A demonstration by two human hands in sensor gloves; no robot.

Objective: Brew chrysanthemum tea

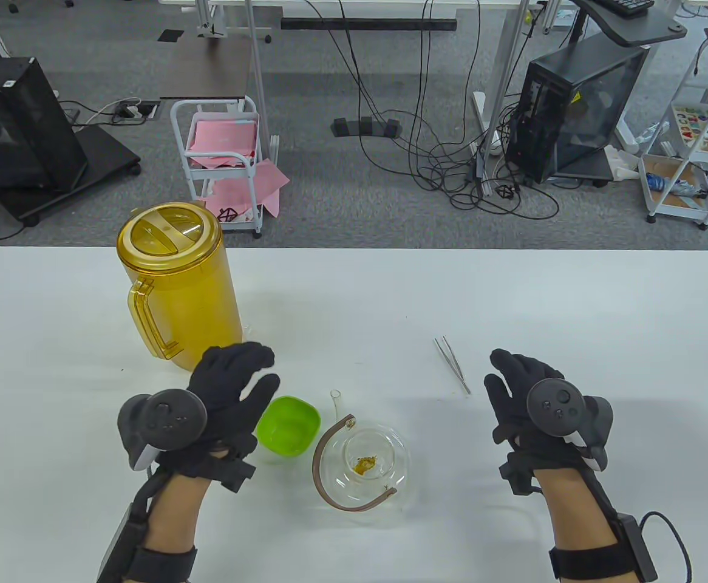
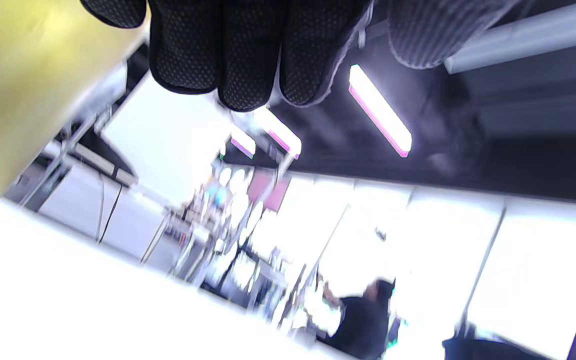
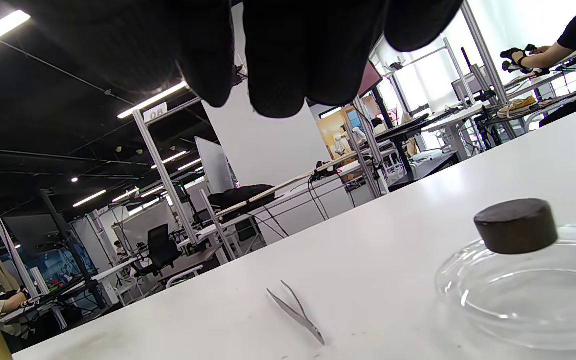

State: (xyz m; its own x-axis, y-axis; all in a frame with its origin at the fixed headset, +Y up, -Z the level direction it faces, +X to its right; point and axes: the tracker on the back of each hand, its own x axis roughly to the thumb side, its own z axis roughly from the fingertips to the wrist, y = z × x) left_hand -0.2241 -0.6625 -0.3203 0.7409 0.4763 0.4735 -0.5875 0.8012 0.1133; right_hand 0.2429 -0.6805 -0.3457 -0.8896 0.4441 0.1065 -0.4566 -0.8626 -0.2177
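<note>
A yellow lidded pitcher (image 1: 172, 285) stands at the table's left, its handle turned toward me; it shows blurred in the left wrist view (image 2: 13, 100). My left hand (image 1: 251, 376) hovers just in front of its base, fingers spread and holding nothing. A glass teapot (image 1: 366, 464) with a brown handle sits near the front, with yellow chrysanthemum (image 1: 366, 465) in its bottom. An empty green bowl (image 1: 287, 425) stands to its left. Metal tweezers (image 1: 453, 364) lie beside my right hand (image 1: 512, 379), which is relaxed and empty. A glass lid (image 3: 523, 285) with a dark knob rests on the table.
The white table (image 1: 512, 291) reaches to the far edge, beyond which are a white cart (image 1: 220, 164), cables and a computer tower (image 1: 578, 109) on the floor. A person works at a distant bench in the right wrist view.
</note>
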